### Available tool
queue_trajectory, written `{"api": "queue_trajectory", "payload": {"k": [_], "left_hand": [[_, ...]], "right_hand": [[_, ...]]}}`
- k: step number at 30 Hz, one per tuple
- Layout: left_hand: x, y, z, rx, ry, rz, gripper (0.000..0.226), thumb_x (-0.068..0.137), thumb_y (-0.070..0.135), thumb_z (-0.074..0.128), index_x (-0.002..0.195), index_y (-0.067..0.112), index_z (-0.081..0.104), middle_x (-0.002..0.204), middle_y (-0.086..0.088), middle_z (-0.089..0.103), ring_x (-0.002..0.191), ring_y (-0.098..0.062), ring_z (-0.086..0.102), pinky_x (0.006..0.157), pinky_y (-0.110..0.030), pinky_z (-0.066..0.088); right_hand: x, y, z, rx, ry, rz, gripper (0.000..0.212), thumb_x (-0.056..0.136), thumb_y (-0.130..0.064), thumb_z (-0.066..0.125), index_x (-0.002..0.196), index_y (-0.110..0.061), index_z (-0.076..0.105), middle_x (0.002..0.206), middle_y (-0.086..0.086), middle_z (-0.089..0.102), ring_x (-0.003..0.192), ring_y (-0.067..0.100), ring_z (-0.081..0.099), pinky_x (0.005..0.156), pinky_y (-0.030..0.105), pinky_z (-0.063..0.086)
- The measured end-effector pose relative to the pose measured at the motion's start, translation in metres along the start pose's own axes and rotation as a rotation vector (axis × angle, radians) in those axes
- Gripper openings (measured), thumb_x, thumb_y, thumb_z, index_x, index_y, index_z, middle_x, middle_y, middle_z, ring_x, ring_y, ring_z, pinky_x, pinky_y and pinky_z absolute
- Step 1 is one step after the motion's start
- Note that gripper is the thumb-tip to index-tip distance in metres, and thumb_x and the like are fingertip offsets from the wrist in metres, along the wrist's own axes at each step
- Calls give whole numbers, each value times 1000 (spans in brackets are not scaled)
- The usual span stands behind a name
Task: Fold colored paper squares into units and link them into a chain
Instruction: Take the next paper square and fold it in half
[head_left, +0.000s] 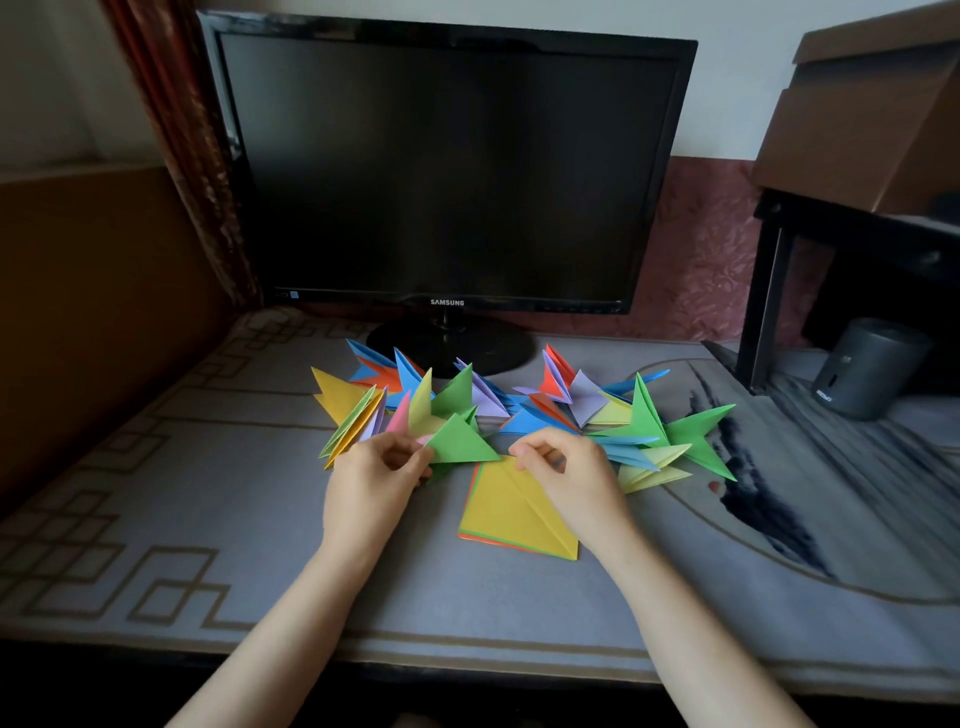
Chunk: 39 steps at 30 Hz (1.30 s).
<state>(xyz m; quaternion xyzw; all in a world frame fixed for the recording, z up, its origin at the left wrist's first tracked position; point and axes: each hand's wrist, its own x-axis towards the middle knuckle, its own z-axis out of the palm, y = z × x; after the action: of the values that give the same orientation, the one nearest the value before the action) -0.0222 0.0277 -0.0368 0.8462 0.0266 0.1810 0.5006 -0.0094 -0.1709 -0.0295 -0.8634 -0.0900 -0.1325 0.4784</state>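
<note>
Bare forearms reach up from the lower edge and converge in front of the monitor. The left hand lies knuckles up, thumb and fingertips pinching the left corner of a green triangular unit. The right hand is curled, fingertips tucked down at the far corner of a yellow sheet; whether it pinches the paper or only rests on it cannot be told.

The green unit sits in front of the monitor's stand, long axis running left to right, sharp tip aimed at the right hand. The yellow sheet tops a small stack further out from the monitor, its crease running diagonally from far left to near right. A chain of folded units stretches side to side just before the stand, points sticking up and outward.

Everything rests on a grey desk mat with a tan geometric border. Right of the monitor are a cardboard box and a dark cylinder; left of it hangs a red curtain.
</note>
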Motion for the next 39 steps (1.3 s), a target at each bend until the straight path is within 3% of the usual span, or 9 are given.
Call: {"api": "queue_trajectory", "payload": {"k": [7, 12, 16, 19, 22, 28, 32, 36, 39], "left_hand": [[9, -2, 2, 59, 68, -2, 8, 86, 27, 66, 78, 28, 68, 62, 14, 68, 65, -7, 65, 65, -36, 56], [10, -2, 1, 19, 106, 1, 5, 86, 23, 68, 81, 24, 68, 66, 8, 69, 58, -9, 63, 63, -35, 55], [10, -1, 1, -11, 118, -11, 8, 83, 24, 72, 81, 18, 67, 61, 3, 67, 51, -11, 62, 60, -34, 54], [8, -1, 0, -14, 121, 4, 15, 80, 29, 74, 78, 16, 67, 62, 4, 66, 52, -9, 60, 58, -28, 51], [6, 2, -1, -24, 194, 32, 20, 76, 34, 77, 74, 17, 67, 66, 10, 64, 61, -1, 57, 55, -11, 41], [5, 5, -1, -94, 259, 135, 15, 77, 25, 78, 76, 15, 67, 67, 6, 61, 58, -6, 50, 56, -10, 38], [1, 8, 2, -138, 87, 256, 4, 84, 19, 71, 81, 22, 69, 80, 10, 68, 68, -7, 59, 64, -17, 46], [-3, 11, 6, -152, -127, 288, 5, 86, 20, 67, 87, 24, 70, 87, 14, 69, 77, -10, 65, 64, -31, 55], [-3, 9, 9, -106, -181, 324, 11, 86, 15, 67, 91, 23, 71, 92, 15, 70, 87, -2, 64, 76, -22, 53]], "right_hand": [[1, 5, 2, -53, -15, 9, 12, 87, -26, 62, 76, -27, 66, 78, -8, 69, 78, 12, 62, 79, 40, 51], [2, 4, 0, -181, 54, -48, 5, 83, -24, 68, 86, -21, 70, 91, -10, 63, 85, 11, 51, 81, 30, 43], [0, 7, 0, -422, -26, -42, 44, 78, -46, 70, 116, -24, 64, 113, -7, 56, 110, 15, 42, 97, 28, 32], [0, 9, 1, -500, -88, -54, 54, 77, -52, 68, 123, -25, 60, 118, -7, 55, 114, 17, 39, 100, 29, 29], [1, 9, 1, -442, -71, -44, 47, 75, -49, 72, 115, -25, 64, 113, -7, 57, 110, 16, 40, 97, 29, 31], [2, 4, -3, -204, 47, -32, 14, 76, -18, 76, 87, -18, 68, 88, -15, 58, 97, 16, 48, 88, 30, 38], [4, 3, -5, 66, 119, 19, 14, 78, -15, 74, 74, -24, 64, 78, -8, 66, 80, 10, 60, 78, 30, 46], [4, 2, -8, 145, 270, -14, 19, 81, -12, 71, 74, -28, 62, 75, -11, 66, 72, 1, 57, 70, 25, 45], [6, 3, -11, 180, 353, -25, 25, 82, -9, 69, 73, -30, 60, 75, -15, 64, 71, 0, 56, 69, 24, 45]]}}
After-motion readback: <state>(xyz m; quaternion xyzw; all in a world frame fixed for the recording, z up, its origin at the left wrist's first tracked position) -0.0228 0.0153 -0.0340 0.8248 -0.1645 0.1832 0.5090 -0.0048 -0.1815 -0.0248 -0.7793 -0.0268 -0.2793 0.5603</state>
